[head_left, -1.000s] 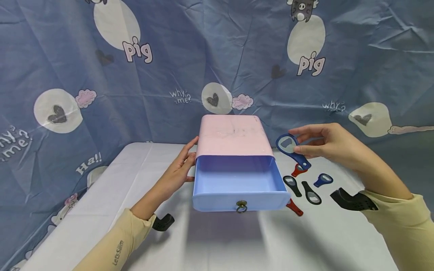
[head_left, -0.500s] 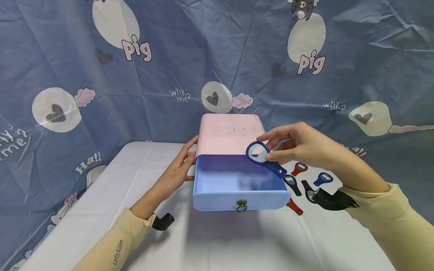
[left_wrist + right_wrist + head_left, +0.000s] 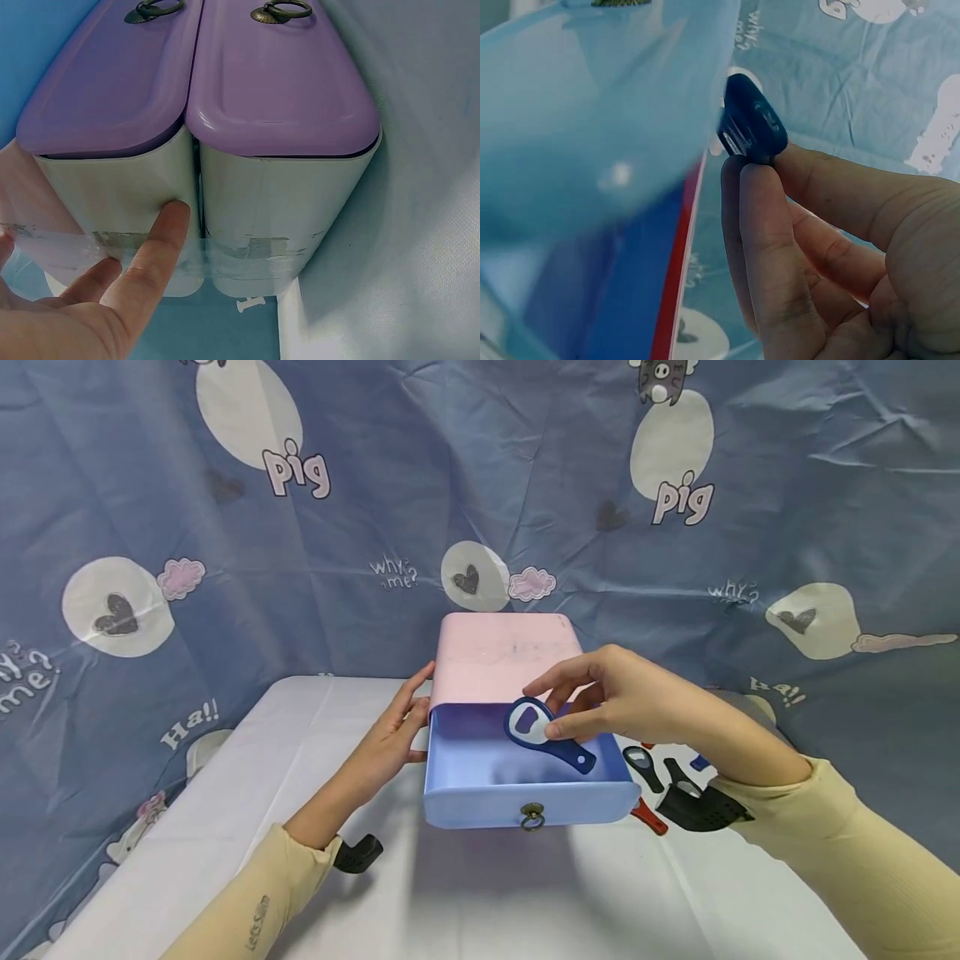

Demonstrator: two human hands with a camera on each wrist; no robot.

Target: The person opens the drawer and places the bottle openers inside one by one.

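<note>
A blue bottle opener (image 3: 572,755) is pinched at its round metal-plated head between the thumb and fingers of my right hand (image 3: 622,702). It hangs over the pulled-out light-blue drawer (image 3: 480,806), which has a brass ring pull. In the right wrist view the opener (image 3: 751,124) appears edge-on beside the pale drawer. My left hand (image 3: 386,739) rests against the left side of the pink cabinet (image 3: 502,652), fingers extended. The left wrist view shows the index finger touching the casing (image 3: 277,199) near two closed purple drawers (image 3: 277,82).
Right of the cabinet lie more bottle openers: black ones (image 3: 640,762), a red one (image 3: 651,818) and a blue one (image 3: 699,763), partly hidden by the right arm. A white cloth (image 3: 360,910) covers the table. A printed blue curtain (image 3: 337,543) hangs behind.
My right hand has carried the blue bottle opener leftward and slightly down, from beside the cabinet to over the drawer. The left hand stays in place against the casing.
</note>
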